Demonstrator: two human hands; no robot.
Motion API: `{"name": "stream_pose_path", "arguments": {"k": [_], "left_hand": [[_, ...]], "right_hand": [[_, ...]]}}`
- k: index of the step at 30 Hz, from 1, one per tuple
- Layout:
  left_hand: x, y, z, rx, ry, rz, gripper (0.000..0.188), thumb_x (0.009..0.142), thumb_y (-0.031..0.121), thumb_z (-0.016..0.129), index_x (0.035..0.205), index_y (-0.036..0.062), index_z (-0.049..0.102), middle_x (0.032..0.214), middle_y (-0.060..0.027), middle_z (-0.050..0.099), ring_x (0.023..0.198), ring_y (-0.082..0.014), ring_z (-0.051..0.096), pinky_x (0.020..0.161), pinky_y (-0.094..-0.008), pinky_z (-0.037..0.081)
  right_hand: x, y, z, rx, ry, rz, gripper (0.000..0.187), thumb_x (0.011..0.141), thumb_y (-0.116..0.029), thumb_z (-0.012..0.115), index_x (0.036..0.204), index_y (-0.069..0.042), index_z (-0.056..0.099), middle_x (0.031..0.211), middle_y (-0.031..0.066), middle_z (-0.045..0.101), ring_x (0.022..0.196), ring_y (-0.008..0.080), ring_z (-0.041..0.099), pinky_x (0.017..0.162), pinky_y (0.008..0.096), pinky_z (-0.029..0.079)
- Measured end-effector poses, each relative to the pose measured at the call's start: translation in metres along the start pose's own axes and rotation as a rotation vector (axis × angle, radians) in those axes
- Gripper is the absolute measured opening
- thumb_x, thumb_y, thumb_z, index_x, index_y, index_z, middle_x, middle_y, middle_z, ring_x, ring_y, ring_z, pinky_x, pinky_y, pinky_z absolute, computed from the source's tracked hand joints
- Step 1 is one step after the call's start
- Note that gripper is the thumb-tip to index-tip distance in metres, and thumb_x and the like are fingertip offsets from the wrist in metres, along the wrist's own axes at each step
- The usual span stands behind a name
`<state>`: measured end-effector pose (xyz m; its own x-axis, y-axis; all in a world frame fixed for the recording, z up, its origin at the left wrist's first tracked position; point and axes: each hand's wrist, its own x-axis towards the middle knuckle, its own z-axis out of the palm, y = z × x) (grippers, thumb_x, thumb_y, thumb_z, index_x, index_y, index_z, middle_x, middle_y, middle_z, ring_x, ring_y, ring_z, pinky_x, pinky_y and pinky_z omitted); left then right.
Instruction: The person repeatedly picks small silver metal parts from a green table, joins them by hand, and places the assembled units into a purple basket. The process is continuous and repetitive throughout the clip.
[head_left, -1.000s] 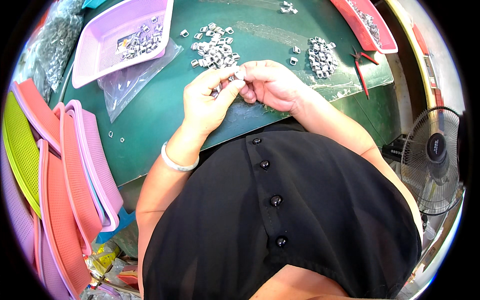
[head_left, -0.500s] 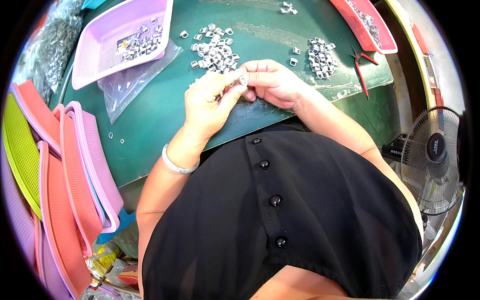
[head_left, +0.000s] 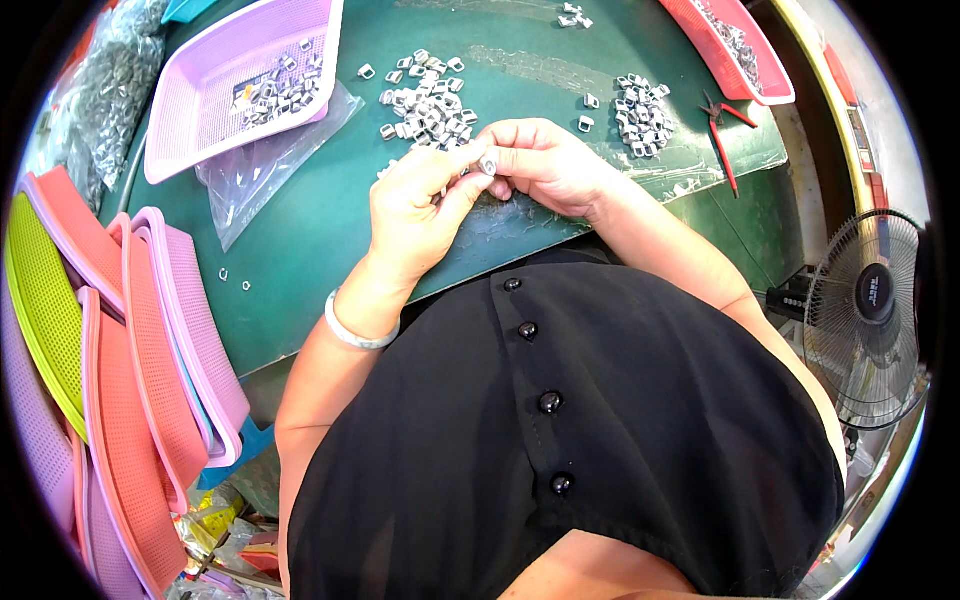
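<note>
Close to the table's near edge, my left hand (head_left: 420, 205) and my right hand (head_left: 550, 165) meet, fingertips closed on one small silvery metal piece (head_left: 488, 167). Fingers cover most of it, so its full shape is hidden. Just beyond the hands lies a heap of small square metal rings (head_left: 432, 108), partly covered by my left hand. To the right, a second pile of such rings (head_left: 643, 115) rests on the table, with two loose ones beside it.
A lilac basket (head_left: 185, 110) with rings stands on a clear plastic bag (head_left: 270, 165). Red-handled pliers (head_left: 722, 150) lie at the green table's (head_left: 300, 290) right edge, near a pink basket (head_left: 735, 85). Stacked baskets (head_left: 130, 400) crowd the left; a fan (head_left: 870, 320) stands right.
My hands stay in nearly the same place. The small metal piece has turned slightly between my fingertips.
</note>
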<state>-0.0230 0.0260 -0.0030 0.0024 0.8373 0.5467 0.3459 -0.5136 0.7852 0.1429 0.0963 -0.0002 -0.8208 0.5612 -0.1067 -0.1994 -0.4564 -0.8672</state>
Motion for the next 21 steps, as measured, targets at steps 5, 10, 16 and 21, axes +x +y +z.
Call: {"name": "stream_pose_path", "arguments": {"k": [5,10,16,21], "left_hand": [[0.001,0.002,-0.001,0.013,-0.011,-0.028,0.032,0.072,-0.001,0.070,0.103,0.0044,0.066,0.065,0.0021,0.048,0.057,-0.0058,0.040,0.051,-0.0194,0.033],[0.001,0.004,0.002,-0.043,0.008,-0.072,0.034,0.073,0.000,0.070,0.106,0.0046,0.065,0.067,0.0031,0.048,0.058,-0.0050,0.040,0.052,-0.0188,0.033],[0.003,0.009,0.003,-0.025,0.012,-0.126,0.034,0.074,0.002,0.068,0.107,0.0055,0.064,0.071,-0.0028,0.058,0.061,-0.0101,0.051,0.056,-0.0226,0.044],[0.003,0.007,0.011,-0.074,0.010,-0.127,0.032,0.076,0.002,0.066,0.108,0.0046,0.063,0.077,-0.0050,0.062,0.064,-0.0110,0.054,0.059,-0.0231,0.046]], "right_hand": [[0.000,0.002,-0.001,-0.031,0.019,-0.013,0.015,0.089,-0.016,0.055,0.094,-0.002,0.059,0.083,0.0014,0.058,0.072,0.0081,0.050,0.065,0.0212,0.040],[-0.001,0.004,0.004,0.034,0.067,-0.060,0.014,0.090,-0.014,0.053,0.095,-0.002,0.059,0.084,0.0015,0.058,0.071,0.0080,0.050,0.064,0.0222,0.040],[-0.003,0.008,0.021,0.076,0.206,-0.167,0.012,0.090,-0.012,0.053,0.093,-0.003,0.060,0.080,0.0001,0.058,0.067,0.0067,0.050,0.064,0.0201,0.042],[-0.010,0.003,0.020,0.007,0.255,-0.174,0.013,0.089,-0.010,0.055,0.095,0.000,0.060,0.080,0.0014,0.059,0.069,0.0073,0.051,0.066,0.0207,0.043]]}}
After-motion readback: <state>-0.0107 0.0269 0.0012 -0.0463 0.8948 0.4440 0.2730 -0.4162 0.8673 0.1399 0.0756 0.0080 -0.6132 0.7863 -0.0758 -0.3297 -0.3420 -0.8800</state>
